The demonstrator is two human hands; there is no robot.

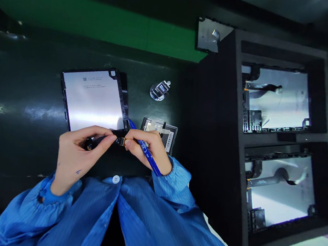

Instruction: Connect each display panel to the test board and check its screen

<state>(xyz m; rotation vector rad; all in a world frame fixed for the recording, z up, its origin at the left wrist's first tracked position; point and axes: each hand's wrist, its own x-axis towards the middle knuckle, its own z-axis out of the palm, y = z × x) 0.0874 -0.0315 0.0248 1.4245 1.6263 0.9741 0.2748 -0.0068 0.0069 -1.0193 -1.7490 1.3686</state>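
My left hand [80,155] pinches a dark flat flex cable between thumb and fingers. The cable's small connector end [119,141] sticks out to the right, where the thumb and forefinger of my right hand [150,143] close on its orange-gold edge. A blue pen [149,158] also rests in my right hand, slanting across the fingers with one end up by the panel. Just beyond both hands lies a flat silver-backed display panel [92,97] in a black frame, its near edge partly hidden by my left hand.
Behind my right hand is a small circuit-board module [169,135] with a barcode label. A small round-based metal device [159,90] with a lit readout stands farther back. To the right, a black compartment tray [231,158] holds silver panels with flex cables. Another panel [209,35] leans behind it.
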